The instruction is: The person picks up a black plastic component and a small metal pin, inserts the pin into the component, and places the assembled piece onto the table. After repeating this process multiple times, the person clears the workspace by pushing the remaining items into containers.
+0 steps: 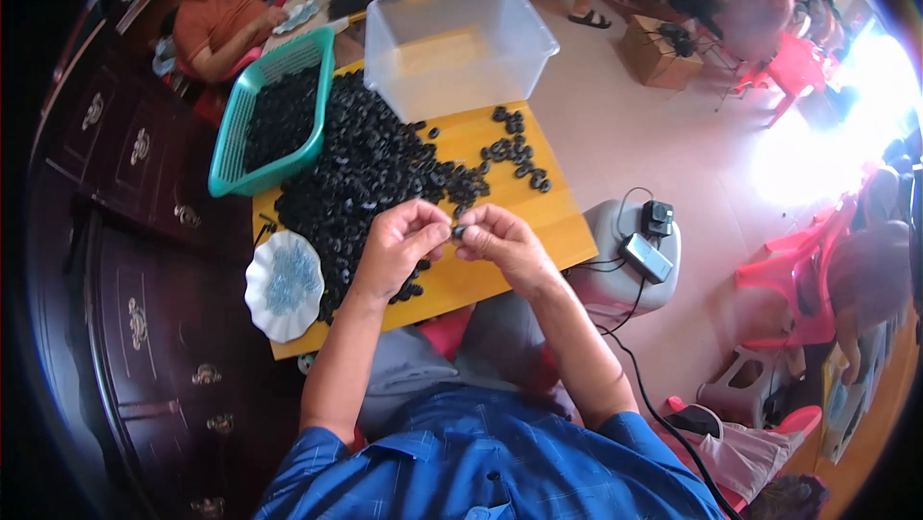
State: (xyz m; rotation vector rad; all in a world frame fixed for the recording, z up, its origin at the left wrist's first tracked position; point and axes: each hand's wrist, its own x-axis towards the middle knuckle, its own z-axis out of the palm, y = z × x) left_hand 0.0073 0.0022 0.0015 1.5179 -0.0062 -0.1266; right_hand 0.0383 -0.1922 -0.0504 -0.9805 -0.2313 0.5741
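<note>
Over the yellow table [548,239], near edge, I saw right hand [507,243] clamped on a small black piece [459,231], left hand [402,239] close beside it, grip unclear to me, black pile [351,155] on the table's left, clear bin [457,92] at its far side.

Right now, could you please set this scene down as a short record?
Right hand: pinches a small black piece
Left hand: fingertips beside that piece; own hold unclear
Table: yellow, bearing a heap of black pieces
Left side: teal basket containing black pieces; white scalloped dish of bluish bits
Far side: translucent bin
</note>
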